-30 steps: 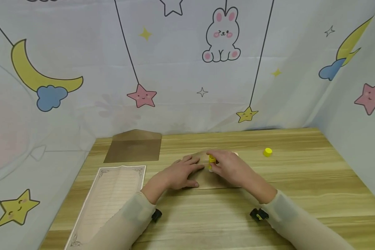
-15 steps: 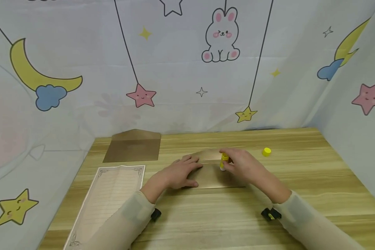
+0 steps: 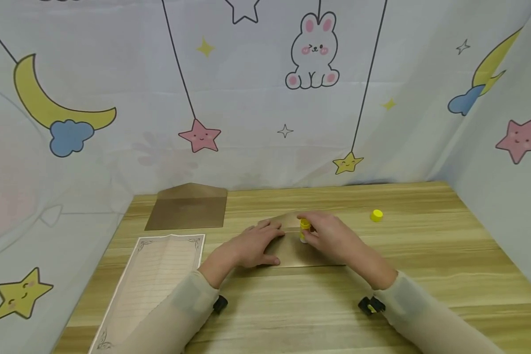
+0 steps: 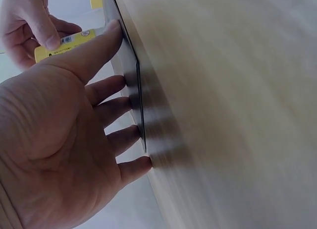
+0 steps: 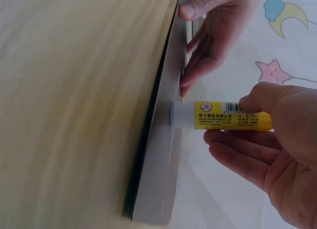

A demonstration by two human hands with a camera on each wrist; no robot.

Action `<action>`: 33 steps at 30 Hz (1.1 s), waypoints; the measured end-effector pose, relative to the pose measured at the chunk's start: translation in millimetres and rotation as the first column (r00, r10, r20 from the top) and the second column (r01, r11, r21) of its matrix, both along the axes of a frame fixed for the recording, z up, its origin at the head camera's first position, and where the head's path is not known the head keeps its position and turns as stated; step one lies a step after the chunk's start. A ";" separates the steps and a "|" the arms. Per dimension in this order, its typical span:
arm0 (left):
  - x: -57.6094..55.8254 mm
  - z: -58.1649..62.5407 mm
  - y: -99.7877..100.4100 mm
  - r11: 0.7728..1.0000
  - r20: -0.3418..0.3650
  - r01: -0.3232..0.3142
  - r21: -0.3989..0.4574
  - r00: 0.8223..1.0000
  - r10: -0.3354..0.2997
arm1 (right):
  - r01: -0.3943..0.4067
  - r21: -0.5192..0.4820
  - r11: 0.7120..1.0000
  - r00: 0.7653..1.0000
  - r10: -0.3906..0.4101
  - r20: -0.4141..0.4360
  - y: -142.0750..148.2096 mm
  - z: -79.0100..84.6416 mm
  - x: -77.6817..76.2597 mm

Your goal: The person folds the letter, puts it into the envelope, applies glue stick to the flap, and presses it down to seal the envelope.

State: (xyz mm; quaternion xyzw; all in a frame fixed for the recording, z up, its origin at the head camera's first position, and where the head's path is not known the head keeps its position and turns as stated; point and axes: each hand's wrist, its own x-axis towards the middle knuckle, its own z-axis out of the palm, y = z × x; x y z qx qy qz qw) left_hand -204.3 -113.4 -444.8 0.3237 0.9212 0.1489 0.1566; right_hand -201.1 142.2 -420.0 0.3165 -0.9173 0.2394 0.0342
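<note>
Pinched glue stick upright in right hand, white end on nearer brown envelope on counter. Rested spread left hand on envelope's left part. Judged stick light, rigid, best held mid-barrel; envelope thin, bendable.

I'm not making out the glue stick's smallest print; the left hand is hiding the near envelope's left end, a sleeve part of the lined sheet.

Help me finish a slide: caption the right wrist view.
The right hand holds a yellow glue stick against a brown envelope that the left hand touches farther up.
</note>
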 end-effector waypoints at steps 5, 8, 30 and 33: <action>0.8 -1.3 0.7 1.000 -0.008 -0.002 0.003 1.000 0.002 | -0.014 -0.013 1.000 1.000 0.014 0.019 -17.4 -0.5 2.0; 1.7 -1.4 0.9 1.000 -0.004 -0.003 -0.003 1.000 0.003 | -0.023 -0.012 1.000 1.000 0.023 0.016 -25.0 -2.2 1.9; 6.9 -2.1 3.5 1.000 0.002 -0.013 0.002 1.000 0.013 | -0.013 0.056 0.998 1.000 0.014 -0.027 1.1 -0.7 -1.8; 7.7 -1.8 3.7 1.000 0.001 -0.014 0.002 1.000 0.014 | 0.006 0.053 0.999 1.000 -0.005 -0.017 8.8 0.5 -1.5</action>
